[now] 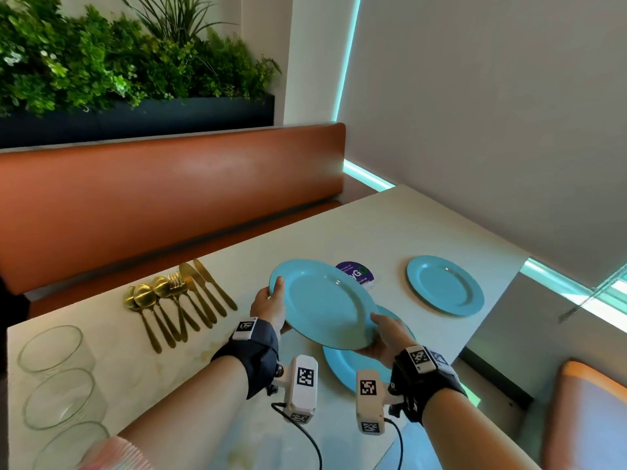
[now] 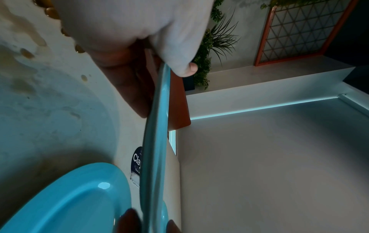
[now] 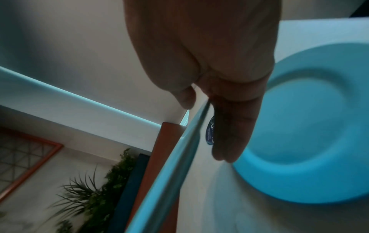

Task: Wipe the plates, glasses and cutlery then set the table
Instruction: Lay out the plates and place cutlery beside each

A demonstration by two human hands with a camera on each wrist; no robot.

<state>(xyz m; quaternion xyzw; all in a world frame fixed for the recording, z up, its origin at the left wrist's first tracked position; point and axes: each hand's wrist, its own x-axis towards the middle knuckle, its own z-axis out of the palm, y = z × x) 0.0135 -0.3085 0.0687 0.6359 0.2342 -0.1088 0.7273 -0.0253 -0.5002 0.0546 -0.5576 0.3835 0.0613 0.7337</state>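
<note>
Both hands [image 1: 271, 308] grip round glossy blue plate [image 1: 322, 301].

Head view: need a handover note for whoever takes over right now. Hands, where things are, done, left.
Left hand and right hand each grip opposite rims of the lifted blue plate, thumbs on top, plate tilted above the table.
Second plate lies directly below it, at the near edge; third plate is laid further right.
Gold cutlery is bunched at the far left edge; three glasses stand in a row on the near left.
Done: one plate looks placed. Whether anything has been wiped cannot be told; no cloth is in view.
Left: set down the held plate, place the one below, then distribute cutlery and glasses.
</note>
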